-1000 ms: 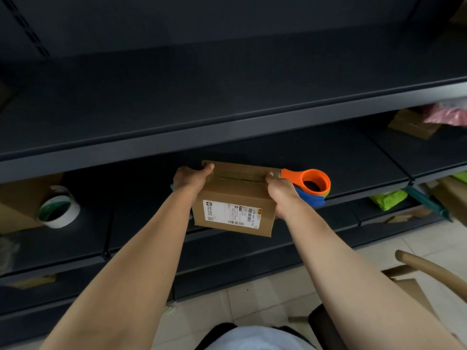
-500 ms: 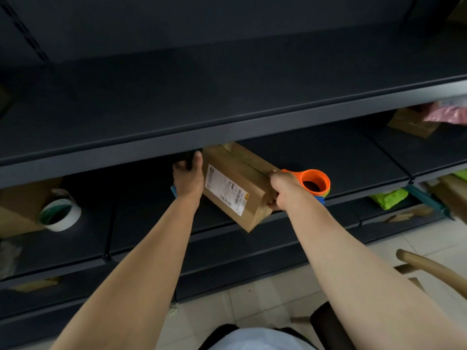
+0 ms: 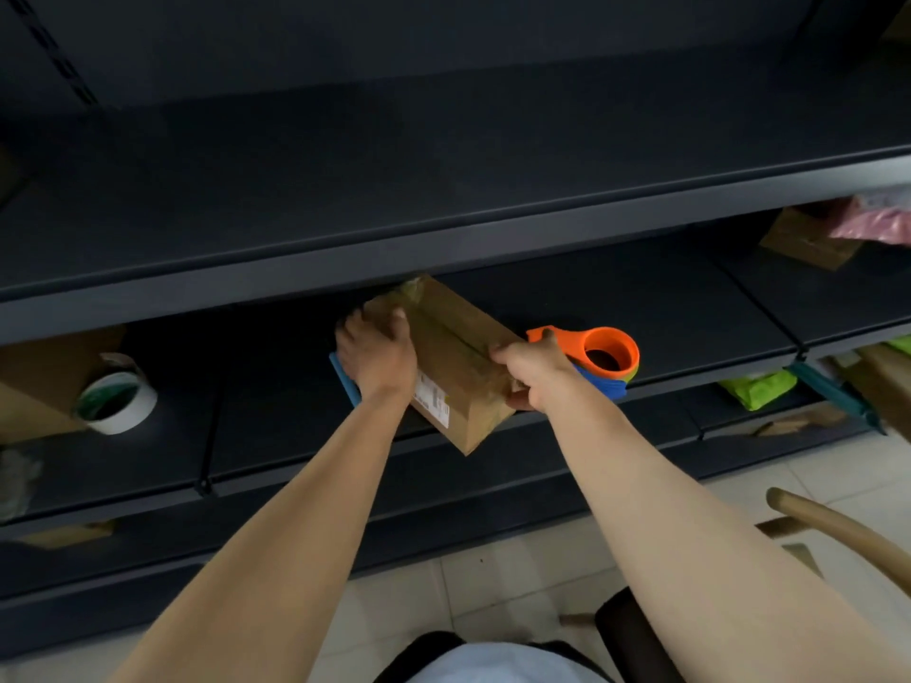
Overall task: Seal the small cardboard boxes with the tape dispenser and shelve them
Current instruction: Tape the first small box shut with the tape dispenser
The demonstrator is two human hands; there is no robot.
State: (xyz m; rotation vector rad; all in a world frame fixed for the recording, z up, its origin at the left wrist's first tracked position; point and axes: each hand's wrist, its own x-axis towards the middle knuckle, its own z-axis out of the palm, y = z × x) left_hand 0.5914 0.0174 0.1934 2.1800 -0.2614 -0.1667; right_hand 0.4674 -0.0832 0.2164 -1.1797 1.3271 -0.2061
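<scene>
While arms reach forward, left hand (image 3: 377, 354), right hand (image 3: 535, 372) grip tilted box (image 3: 458, 352).

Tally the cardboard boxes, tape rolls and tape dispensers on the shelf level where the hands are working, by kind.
Cardboard boxes: 3 (held box, left box, far-right box)
Tape rolls: 1 (white tape roll)
Tape dispensers: 1 (orange tape dispenser)
Total: 5

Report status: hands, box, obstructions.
Both gripping: left hand, right hand on cardboard box. Box tilted over middle shelf. Nearby: tape dispenser close right, upper shelf lip near far corner.
</scene>
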